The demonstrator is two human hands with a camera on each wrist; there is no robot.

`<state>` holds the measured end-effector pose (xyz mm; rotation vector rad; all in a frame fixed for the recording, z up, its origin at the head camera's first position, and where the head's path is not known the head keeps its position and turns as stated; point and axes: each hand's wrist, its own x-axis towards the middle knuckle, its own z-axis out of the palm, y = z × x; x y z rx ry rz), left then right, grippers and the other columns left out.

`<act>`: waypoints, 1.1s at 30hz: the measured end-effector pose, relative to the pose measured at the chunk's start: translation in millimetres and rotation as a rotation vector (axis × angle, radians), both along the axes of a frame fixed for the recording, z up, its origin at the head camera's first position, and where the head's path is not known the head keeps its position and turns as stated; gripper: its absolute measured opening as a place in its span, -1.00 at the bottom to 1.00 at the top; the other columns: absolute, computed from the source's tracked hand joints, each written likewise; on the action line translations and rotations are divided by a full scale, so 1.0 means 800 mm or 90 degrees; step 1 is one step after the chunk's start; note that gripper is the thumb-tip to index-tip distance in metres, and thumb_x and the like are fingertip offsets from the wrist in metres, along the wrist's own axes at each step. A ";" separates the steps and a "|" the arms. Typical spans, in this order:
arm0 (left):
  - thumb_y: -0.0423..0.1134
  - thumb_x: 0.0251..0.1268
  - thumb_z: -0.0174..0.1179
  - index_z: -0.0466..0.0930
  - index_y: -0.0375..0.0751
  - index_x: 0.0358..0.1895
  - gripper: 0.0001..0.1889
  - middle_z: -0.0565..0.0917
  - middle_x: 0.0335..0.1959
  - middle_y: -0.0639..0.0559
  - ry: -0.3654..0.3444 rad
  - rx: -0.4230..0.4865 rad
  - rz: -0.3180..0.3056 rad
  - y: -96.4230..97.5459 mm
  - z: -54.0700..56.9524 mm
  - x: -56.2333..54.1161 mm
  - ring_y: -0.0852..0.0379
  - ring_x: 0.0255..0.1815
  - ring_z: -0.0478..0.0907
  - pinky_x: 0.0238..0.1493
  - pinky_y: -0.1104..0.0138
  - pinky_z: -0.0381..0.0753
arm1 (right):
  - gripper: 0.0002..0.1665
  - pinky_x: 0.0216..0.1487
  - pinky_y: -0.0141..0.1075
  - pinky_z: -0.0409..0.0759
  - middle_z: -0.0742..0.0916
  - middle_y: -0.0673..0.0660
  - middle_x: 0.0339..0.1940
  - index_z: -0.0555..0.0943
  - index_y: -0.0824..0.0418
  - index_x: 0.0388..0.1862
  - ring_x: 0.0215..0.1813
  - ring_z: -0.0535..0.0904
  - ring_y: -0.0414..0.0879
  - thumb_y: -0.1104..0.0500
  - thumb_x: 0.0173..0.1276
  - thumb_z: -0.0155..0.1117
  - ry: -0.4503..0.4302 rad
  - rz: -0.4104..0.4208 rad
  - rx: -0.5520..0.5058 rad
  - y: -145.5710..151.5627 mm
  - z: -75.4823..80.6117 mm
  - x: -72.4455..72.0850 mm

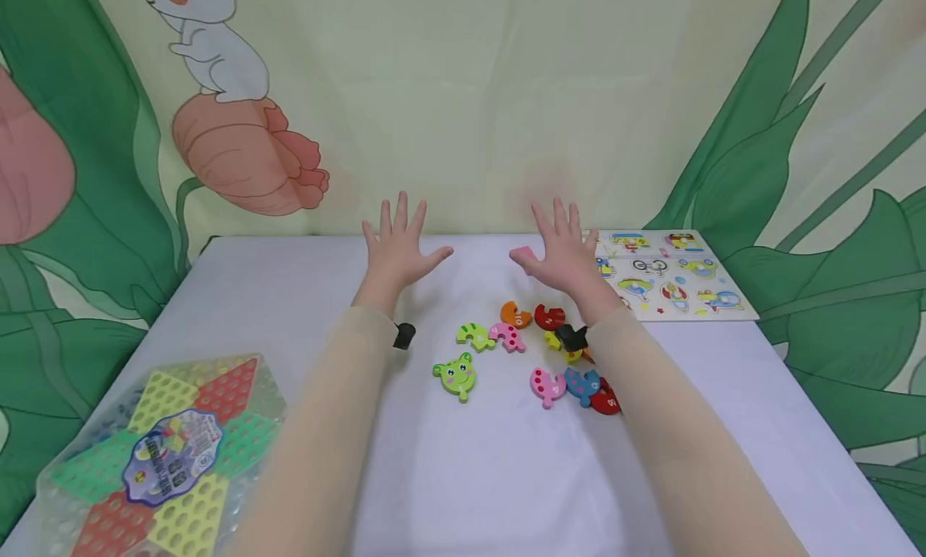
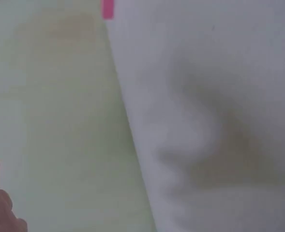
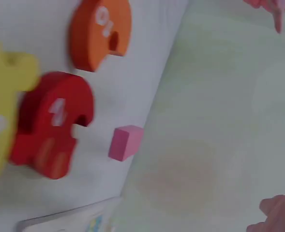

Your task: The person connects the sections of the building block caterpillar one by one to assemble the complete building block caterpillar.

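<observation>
My left hand (image 1: 396, 260) is raised over the far part of the table, fingers spread and holding nothing. Level with it, my right hand (image 1: 567, 260) also has its fingers spread with nothing in them. A small pink block (image 3: 126, 143) sits near the table's far edge, partly behind the right thumb in the head view. Below the hands lie curved puzzle pieces: a green animal-face piece (image 1: 457, 377), a green striped one (image 1: 474, 337), pink ones (image 1: 508, 337), an orange one (image 3: 103, 34), red ones (image 3: 57, 125), a yellow one (image 3: 2, 106) and a blue one (image 1: 582, 385). The right wrist partly covers some.
A white board with vehicle pictures (image 1: 683, 280) lies at the far right, partly behind the right hand. At the near left is a clear-covered box (image 1: 246, 444) with coloured perforated panels. A printed cloth (image 1: 463, 123) hangs behind the table.
</observation>
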<state>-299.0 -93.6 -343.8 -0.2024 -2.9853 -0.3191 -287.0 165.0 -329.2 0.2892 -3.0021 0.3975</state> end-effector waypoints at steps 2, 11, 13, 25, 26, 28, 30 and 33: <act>0.48 0.04 -0.18 -0.37 0.20 0.43 -0.05 -0.52 0.45 0.05 -0.006 0.040 -0.014 -0.002 -0.006 0.013 -0.13 0.46 -0.52 0.30 -0.26 -0.41 | 0.03 0.25 0.38 -0.38 -0.22 0.15 0.50 -0.26 -0.15 0.46 0.47 -0.45 0.18 -0.40 0.16 -0.04 -0.002 0.009 -0.023 0.013 -0.008 0.016; 0.32 0.12 -0.03 -0.33 0.21 0.44 -0.09 -0.48 0.46 0.10 -0.104 0.144 -0.061 -0.011 -0.027 0.082 -0.15 0.47 -0.47 0.30 -0.27 -0.33 | 0.09 0.22 0.41 -0.27 -0.20 0.14 0.50 -0.22 -0.09 0.47 0.47 -0.41 0.21 -0.32 0.13 0.11 -0.035 0.024 -0.084 0.056 -0.037 0.093; 0.28 0.12 0.00 -0.32 0.19 0.44 -0.09 -0.47 0.46 0.09 -0.145 0.146 -0.070 -0.011 -0.032 0.094 -0.16 0.47 -0.46 0.30 -0.27 -0.32 | 0.10 0.21 0.42 -0.25 -0.19 0.16 0.50 -0.21 -0.06 0.47 0.47 -0.38 0.23 -0.27 0.13 0.16 -0.039 0.031 -0.083 0.063 -0.038 0.107; 0.07 0.09 0.17 -0.18 0.13 0.44 -0.10 -0.15 0.49 0.09 -0.318 0.233 -0.185 -0.007 -0.065 0.140 -0.11 0.48 -0.19 0.34 -0.20 -0.15 | 0.15 0.20 0.42 -0.18 -0.15 0.20 0.50 -0.19 -0.04 0.47 0.47 -0.32 0.23 -0.14 0.08 0.30 -0.105 0.067 -0.111 0.089 -0.056 0.141; 0.06 0.07 0.19 -0.16 0.15 0.44 -0.10 -0.11 0.48 0.10 -0.332 0.242 -0.183 -0.007 -0.068 0.143 -0.10 0.48 -0.19 0.34 -0.19 -0.14 | 0.14 0.20 0.43 -0.18 -0.14 0.20 0.50 -0.19 -0.05 0.47 0.47 -0.32 0.23 -0.12 0.08 0.30 -0.107 0.069 -0.118 0.089 -0.057 0.141; 0.04 0.02 0.23 -0.10 0.21 0.43 -0.10 -0.04 0.47 0.11 -0.355 0.256 -0.170 -0.009 -0.073 0.149 -0.09 0.48 -0.20 0.34 -0.20 -0.15 | 0.13 0.20 0.42 -0.18 -0.14 0.19 0.50 -0.18 -0.05 0.47 0.47 -0.31 0.21 -0.08 0.09 0.31 -0.113 0.072 -0.133 0.088 -0.060 0.141; 0.02 -0.02 0.26 -0.02 0.28 0.40 -0.13 0.02 0.46 0.09 -0.365 0.251 -0.148 -0.010 -0.078 0.153 -0.16 0.47 -0.20 0.31 -0.24 -0.13 | 0.13 0.21 0.42 -0.18 -0.14 0.19 0.50 -0.18 -0.07 0.47 0.48 -0.32 0.20 -0.06 0.09 0.31 -0.124 0.073 -0.146 0.087 -0.063 0.141; -0.01 -0.04 0.29 0.10 0.31 0.36 -0.18 0.08 0.44 0.10 -0.365 0.233 -0.141 -0.010 -0.084 0.156 -0.16 0.48 -0.23 0.33 -0.21 -0.18 | 0.12 0.21 0.42 -0.19 -0.15 0.16 0.50 -0.18 -0.09 0.47 0.48 -0.32 0.18 -0.04 0.09 0.31 -0.141 0.074 -0.159 0.085 -0.067 0.142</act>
